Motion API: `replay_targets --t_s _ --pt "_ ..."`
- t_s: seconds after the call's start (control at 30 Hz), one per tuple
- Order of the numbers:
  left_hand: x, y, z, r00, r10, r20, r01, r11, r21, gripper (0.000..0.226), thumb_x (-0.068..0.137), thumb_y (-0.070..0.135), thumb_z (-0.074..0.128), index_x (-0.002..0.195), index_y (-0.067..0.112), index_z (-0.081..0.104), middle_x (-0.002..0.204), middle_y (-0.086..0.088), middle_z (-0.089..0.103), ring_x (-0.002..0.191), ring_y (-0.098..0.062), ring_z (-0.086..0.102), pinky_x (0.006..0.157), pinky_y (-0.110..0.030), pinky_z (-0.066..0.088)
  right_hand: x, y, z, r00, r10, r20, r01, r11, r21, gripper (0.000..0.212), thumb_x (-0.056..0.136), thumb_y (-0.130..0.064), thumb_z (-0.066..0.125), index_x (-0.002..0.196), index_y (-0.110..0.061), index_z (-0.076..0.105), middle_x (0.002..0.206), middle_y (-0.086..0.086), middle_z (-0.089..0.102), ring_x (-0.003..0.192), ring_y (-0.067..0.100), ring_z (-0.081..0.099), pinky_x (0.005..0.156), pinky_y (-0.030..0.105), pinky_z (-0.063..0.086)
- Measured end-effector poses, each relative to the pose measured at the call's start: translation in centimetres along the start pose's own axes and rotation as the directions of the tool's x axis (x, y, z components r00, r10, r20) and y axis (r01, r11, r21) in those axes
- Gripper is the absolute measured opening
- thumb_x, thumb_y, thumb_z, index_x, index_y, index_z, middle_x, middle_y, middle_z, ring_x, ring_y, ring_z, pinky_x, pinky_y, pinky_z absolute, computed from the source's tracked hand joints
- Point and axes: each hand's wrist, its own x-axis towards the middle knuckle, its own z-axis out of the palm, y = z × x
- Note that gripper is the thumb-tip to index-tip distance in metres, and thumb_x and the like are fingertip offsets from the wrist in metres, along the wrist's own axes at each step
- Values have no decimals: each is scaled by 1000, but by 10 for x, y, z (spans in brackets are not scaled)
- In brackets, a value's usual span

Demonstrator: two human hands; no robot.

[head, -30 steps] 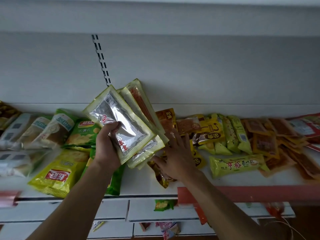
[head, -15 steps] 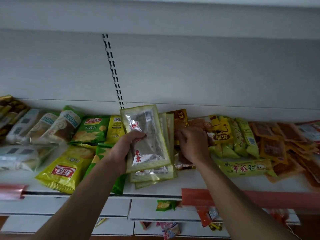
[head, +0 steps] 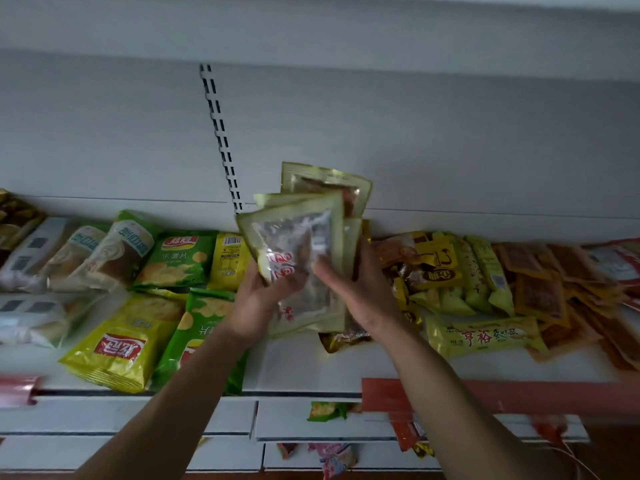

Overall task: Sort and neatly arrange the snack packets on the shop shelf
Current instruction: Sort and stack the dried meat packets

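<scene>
Background stuff only: plain grey back panel (head: 450, 140) behind everything, with a black slotted upright strip (head: 221, 140) running down it, tilted a bit thanks to the wide lens. A thin seam line (head: 121, 199) crosses the panel low down. A paler band (head: 311, 26) sits across the very top. A red strip (head: 485, 393) runs along the front edge on the right side, and there's a blurry pinkish-red bit (head: 17, 389) at the far left. Bottom right corner shows a thin pale cable (head: 575, 459) looping over dark brown floor (head: 616, 445).
</scene>
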Motion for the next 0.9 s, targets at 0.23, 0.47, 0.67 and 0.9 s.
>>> replay_targets --t_s 0.23,0.47,0.67,0.9 --pt "-7 -6 7 999 -12 45 8 996 88 44 78 6 68 115 31 64 112 -3 71 104 -21 68 82 -25 54 -12 19 11 1000 -7 -18 7 1000 -20 67 80 -43 75 136 -34 38 112 -31 64 102 -8 63 77 9 50" --pt "-3 0 10 983 -100 -152 100 995 -9 69 85 13 74 138 36 35 119 6 68 108 -17 67 87 -36 57 4 -4 19 966 184 -180 -212 966 -150 68 64 -75 69 116 -37 50 92 -21 68 75 0 69 66 25 60" --pt "-8 7 -3 975 -129 -181 174 948 266 81 84 33 75 144 42 21 130 1 60 107 -13 66 87 -34 57 8 6 26 910 385 -155 -407 900 -153 76 57 -84 64 117 -37 53 102 -7 69 81 14 69 66 37 60" --pt "-25 14 -27 953 303 -26 -136 503 854 52 97 33 56 144 14 45 152 -1 38 140 -16 34 109 -36 37 13 12 30 878 418 -232 -443 894 -65 72 71 -70 69 126 -26 54 100 -6 70 63 6 70 44 18 48"
